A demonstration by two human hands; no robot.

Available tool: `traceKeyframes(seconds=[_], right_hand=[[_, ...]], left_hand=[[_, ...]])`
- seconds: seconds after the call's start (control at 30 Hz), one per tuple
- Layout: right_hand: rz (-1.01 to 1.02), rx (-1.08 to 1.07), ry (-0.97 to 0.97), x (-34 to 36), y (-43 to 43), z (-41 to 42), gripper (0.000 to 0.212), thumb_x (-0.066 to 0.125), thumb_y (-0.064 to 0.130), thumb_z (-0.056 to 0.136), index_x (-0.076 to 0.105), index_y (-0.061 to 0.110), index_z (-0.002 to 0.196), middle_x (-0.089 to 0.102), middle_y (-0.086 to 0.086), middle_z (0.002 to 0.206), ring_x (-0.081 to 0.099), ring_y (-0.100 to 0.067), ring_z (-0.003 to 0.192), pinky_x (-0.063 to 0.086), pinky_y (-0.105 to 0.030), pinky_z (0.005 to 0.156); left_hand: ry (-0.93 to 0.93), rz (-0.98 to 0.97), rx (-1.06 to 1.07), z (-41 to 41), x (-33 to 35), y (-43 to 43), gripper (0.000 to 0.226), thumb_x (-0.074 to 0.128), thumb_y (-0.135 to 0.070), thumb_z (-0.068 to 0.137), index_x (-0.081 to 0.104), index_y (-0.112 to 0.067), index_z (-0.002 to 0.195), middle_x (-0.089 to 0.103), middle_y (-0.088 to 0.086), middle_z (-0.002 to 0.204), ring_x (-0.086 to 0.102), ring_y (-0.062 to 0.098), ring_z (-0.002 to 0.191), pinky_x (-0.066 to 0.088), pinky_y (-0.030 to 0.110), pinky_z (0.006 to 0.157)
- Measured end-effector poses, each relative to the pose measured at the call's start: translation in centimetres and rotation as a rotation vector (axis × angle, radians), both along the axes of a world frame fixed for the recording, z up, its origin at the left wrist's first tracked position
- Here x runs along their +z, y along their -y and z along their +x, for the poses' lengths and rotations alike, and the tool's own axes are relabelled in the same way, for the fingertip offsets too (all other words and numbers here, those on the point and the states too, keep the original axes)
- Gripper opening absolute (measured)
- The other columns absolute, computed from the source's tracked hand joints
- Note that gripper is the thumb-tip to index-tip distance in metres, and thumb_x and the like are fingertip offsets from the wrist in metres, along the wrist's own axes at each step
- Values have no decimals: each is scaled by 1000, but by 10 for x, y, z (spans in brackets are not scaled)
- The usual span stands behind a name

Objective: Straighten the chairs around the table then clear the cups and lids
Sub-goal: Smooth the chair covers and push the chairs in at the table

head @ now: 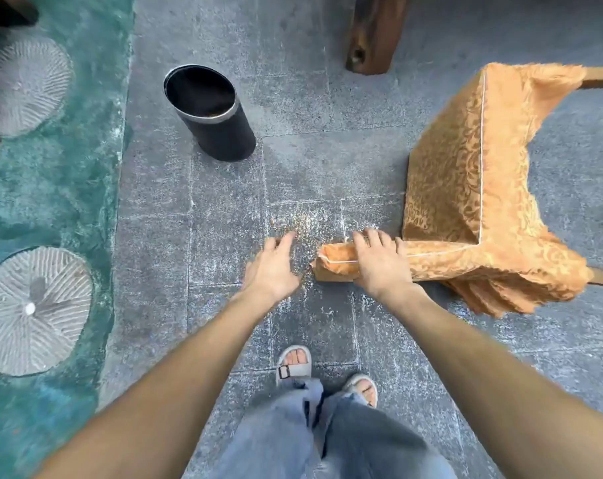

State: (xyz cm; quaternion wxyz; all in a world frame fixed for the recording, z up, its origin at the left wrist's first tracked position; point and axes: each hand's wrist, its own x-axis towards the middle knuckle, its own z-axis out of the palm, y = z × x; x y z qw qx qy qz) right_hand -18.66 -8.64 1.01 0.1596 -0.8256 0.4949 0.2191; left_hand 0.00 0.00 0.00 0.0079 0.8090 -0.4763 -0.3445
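"When we look down, where is the chair?"

"We see the chair (466,188) on the right of the frame. It has a gold cloth cover and stands on the grey floor (327,160)."

"What do our hands do?"

"Our right hand (379,264) sits on the chair's near top edge, in the middle of the frame. Its fingers bend over that edge and hold it. Our left hand (270,267) is just beside the end of that edge. Its fingers are straight and a little apart, and we cannot tell if it touches the cloth."

"What else do we see?"

"We see a black bin (210,112) in the upper middle, well apart from the chair. A green patch (51,188) fills the left side, with two round discs (30,309) in it. A wooden post (372,32) is at the top. Our sandals (293,363) and blue jeans (345,437) are at the bottom."
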Motion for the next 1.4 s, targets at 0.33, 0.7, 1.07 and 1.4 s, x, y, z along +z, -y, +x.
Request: traceKeyframes(seconds=[0.33, 0.7, 1.07, 1.4], right_hand=[[187, 135, 4, -84, 47, 35, 63, 74, 59, 78, 49, 13, 112, 62, -10, 111, 60, -31, 102, 53, -43, 88], [103, 144, 78, 85, 88, -96, 44, 75, 25, 77, 40, 21, 102, 53, 1, 105, 63, -28, 95, 56, -43, 77], [149, 53, 209, 236, 165, -326, 56, 81, 20, 77, 52, 12, 125, 62, -5, 123, 60, -24, 118, 40, -17, 89], [199, -14, 629, 303, 235, -556, 45, 90, 30, 72, 60, 17, 103, 64, 11, 99, 63, -7, 94, 51, -28, 82]], left_hand=[[-32, 89, 40, 29, -79, -9, 108, 73, 9, 71, 22, -34, 156, 40, 6, 142, 57, 11, 85, 56, 28, 68], [-74, 158, -125, -54, 40, 36, 94, 67, 10, 73, 29, -25, 152, 44, 2, 136, 54, 13, 91, 55, 38, 87], [62, 104, -336, -226, 132, 106, 102, 69, 6, 75, 18, -32, 156, 42, 3, 146, 51, 21, 124, 47, 42, 105], [9, -1, -519, -396, 149, 207, 63, 81, -27, 74, 50, -36, 127, 63, -15, 114, 60, 7, 101, 45, 43, 106]])
